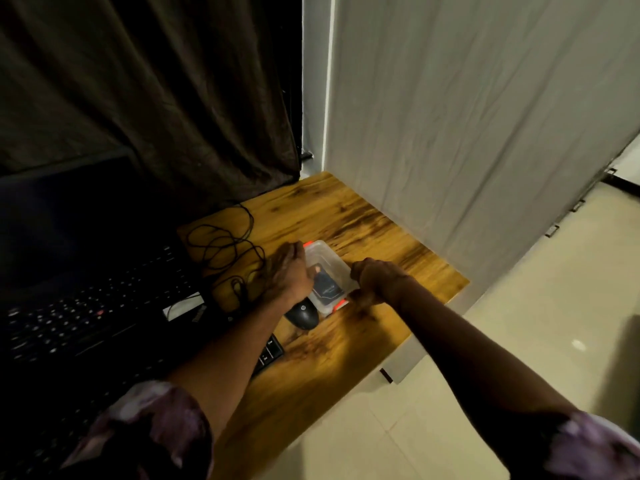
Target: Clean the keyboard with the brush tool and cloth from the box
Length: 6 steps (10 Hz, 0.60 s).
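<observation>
A small clear plastic box with orange clasps lies on the wooden desk, its lid on; a dark item shows through the plastic. My left hand presses against the box's left side. My right hand grips its right near corner, fingers curled on the rim. A black keyboard lies in shadow at the left, and the corner of a second black keyboard peeks out under my left forearm. Brush and cloth cannot be made out.
A black mouse sits just in front of the box, its cable coiled behind my left hand. A dark monitor stands at the left. A white curtain hangs along the desk's right edge, with tiled floor beyond.
</observation>
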Each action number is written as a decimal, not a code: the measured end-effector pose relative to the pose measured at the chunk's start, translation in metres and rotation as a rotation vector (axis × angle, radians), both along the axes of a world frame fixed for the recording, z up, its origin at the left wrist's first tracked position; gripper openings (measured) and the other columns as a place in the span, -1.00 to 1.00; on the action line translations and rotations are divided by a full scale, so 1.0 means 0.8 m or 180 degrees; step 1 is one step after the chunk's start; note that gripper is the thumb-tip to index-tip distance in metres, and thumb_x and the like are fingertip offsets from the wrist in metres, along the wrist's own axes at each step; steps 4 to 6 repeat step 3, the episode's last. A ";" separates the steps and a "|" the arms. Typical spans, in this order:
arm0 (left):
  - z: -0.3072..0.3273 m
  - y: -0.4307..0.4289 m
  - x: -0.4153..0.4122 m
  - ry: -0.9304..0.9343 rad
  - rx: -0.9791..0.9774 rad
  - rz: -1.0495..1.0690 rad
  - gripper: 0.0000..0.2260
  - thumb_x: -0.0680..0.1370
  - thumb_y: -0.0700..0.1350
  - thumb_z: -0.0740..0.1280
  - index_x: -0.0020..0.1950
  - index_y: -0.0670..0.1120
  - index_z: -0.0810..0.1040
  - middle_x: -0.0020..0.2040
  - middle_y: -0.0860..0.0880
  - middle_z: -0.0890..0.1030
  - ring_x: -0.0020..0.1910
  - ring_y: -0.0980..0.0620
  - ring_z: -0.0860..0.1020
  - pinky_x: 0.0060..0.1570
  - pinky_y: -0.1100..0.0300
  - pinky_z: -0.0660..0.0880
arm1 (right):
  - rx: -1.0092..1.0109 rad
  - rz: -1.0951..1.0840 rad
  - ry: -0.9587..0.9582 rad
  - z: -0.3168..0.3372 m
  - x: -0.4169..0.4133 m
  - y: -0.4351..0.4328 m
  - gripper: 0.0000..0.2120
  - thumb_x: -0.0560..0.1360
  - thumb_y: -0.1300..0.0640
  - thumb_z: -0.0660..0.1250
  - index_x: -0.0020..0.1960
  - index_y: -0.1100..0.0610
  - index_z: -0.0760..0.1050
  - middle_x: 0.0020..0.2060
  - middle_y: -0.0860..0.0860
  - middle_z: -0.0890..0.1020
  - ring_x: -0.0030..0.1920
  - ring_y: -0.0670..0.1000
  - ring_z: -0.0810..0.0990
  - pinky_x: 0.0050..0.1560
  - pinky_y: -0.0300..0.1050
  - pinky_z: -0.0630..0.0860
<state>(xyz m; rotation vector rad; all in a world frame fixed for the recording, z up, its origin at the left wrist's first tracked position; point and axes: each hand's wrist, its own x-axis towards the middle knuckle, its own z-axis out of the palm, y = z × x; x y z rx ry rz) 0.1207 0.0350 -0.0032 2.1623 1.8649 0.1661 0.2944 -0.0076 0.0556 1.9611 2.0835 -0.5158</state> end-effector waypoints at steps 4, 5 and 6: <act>-0.006 -0.057 -0.055 0.0058 0.0262 -0.0647 -0.35 0.65 0.22 0.10 0.63 -0.09 0.02 0.64 -0.06 0.03 0.61 -0.03 -0.01 0.55 -0.05 -0.06 | 0.0299 -0.0349 0.0065 0.010 -0.003 0.031 -0.46 0.54 -0.20 0.30 0.44 0.00 0.41 0.41 0.06 0.46 0.36 0.11 0.46 0.32 -0.03 0.44; -0.006 -0.057 -0.055 0.0058 0.0262 -0.0647 -0.35 0.65 0.22 0.10 0.63 -0.09 0.02 0.64 -0.06 0.03 0.61 -0.03 -0.01 0.55 -0.05 -0.06 | 0.0299 -0.0349 0.0065 0.010 -0.003 0.031 -0.46 0.54 -0.20 0.30 0.44 0.00 0.41 0.41 0.06 0.46 0.36 0.11 0.46 0.32 -0.03 0.44; -0.006 -0.057 -0.055 0.0058 0.0262 -0.0647 -0.35 0.65 0.22 0.10 0.63 -0.09 0.02 0.64 -0.06 0.03 0.61 -0.03 -0.01 0.55 -0.05 -0.06 | 0.0299 -0.0349 0.0065 0.010 -0.003 0.031 -0.46 0.54 -0.20 0.30 0.44 0.00 0.41 0.41 0.06 0.46 0.36 0.11 0.46 0.32 -0.03 0.44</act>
